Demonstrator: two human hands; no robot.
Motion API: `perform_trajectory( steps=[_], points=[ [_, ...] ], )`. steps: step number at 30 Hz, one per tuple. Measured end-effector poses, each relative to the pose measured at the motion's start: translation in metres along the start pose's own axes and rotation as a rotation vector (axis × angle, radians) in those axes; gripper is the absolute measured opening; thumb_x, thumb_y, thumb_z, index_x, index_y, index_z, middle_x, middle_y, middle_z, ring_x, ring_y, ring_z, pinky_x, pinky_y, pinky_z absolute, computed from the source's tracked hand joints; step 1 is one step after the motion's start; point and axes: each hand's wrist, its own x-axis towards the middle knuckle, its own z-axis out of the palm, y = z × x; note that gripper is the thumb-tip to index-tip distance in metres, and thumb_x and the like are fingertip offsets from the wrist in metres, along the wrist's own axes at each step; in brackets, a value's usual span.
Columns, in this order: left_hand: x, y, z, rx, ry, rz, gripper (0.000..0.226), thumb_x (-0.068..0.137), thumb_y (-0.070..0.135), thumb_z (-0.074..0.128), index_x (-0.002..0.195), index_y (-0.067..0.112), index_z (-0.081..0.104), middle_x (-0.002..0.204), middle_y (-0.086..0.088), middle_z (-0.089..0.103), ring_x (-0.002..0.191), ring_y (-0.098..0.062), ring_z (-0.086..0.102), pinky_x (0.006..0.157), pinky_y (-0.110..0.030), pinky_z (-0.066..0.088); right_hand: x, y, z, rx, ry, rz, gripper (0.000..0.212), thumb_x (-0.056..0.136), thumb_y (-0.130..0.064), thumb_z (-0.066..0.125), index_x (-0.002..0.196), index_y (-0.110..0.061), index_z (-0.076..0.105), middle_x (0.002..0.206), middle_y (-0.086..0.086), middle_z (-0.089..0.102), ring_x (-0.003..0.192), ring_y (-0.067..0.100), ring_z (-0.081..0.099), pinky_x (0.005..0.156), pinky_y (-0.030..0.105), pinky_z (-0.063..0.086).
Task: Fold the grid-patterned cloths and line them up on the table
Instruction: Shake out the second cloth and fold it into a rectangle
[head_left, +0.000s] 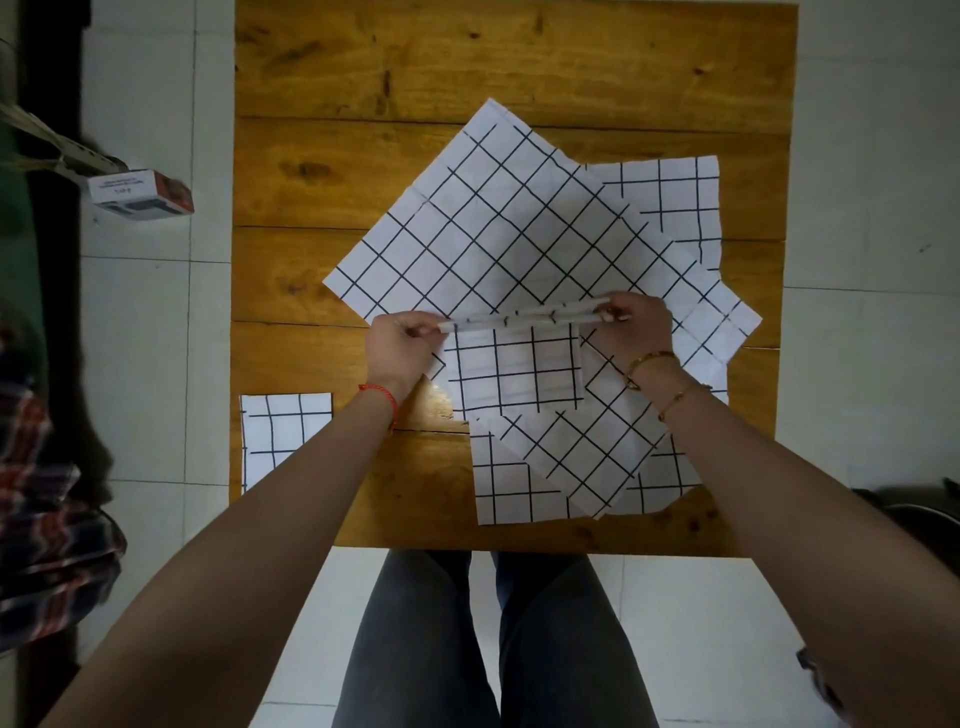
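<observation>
White folded cloth (283, 436) lies at the wooden surface's (415, 67) lower left edge. At frame centre, the left hand (402, 345) and right hand (636, 327) each pinch an end of a lifted folded cloth edge (524, 318), its long axis running left-right above the spread cloths (498, 228).

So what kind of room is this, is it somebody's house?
Probably a room in a home, though that is only a guess. A plain wooden table stands on a white tiled floor, with a small cardboard box lying on the floor beside it.
</observation>
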Motion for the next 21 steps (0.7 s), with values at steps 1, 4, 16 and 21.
perform_trajectory(
  steps=[1,4,16,21],
  points=[
    [-0.002,-0.001,0.0,0.011,-0.022,0.053,0.024,0.081,-0.006,0.065,0.089,0.013,0.077,0.088,-0.005,0.073,0.084,-0.017,0.066,0.083,-0.024,0.055,0.001,0.004,0.0,-0.018,-0.018,-0.032,0.018,0.079,0.004,0.059,0.087,-0.002,0.073,0.085,0.01,0.07,0.079,0.023,0.063,0.07,0.012,0.046],
    [-0.007,-0.008,-0.002,0.096,-0.062,0.21,0.032,0.082,-0.011,0.058,0.086,0.014,0.078,0.095,0.0,0.074,0.093,-0.014,0.068,0.086,-0.025,0.055,-0.002,0.01,0.0,0.013,-0.078,-0.025,0.022,0.078,0.007,0.059,0.084,-0.007,0.075,0.091,0.011,0.073,0.086,0.027,0.064,0.073,0.019,0.05],
    [-0.044,-0.025,-0.003,0.687,-0.05,0.52,0.032,0.091,0.007,0.053,0.121,0.012,0.064,0.125,-0.003,0.059,0.114,-0.023,0.047,0.094,-0.035,0.047,-0.033,-0.013,0.022,-0.314,-0.015,-0.36,0.022,0.084,-0.004,0.048,0.098,-0.011,0.063,0.1,0.006,0.06,0.098,0.022,0.048,0.076,0.024,0.038],
    [-0.064,-0.036,0.007,0.952,-0.053,0.523,0.05,0.09,0.022,0.055,0.138,0.009,0.046,0.136,-0.007,0.05,0.124,-0.028,0.042,0.097,-0.043,0.045,-0.059,-0.036,0.062,-0.616,-0.292,-0.638,0.047,0.081,-0.013,0.052,0.129,-0.009,0.052,0.134,0.005,0.052,0.121,0.03,0.043,0.098,0.042,0.042]
  ],
)
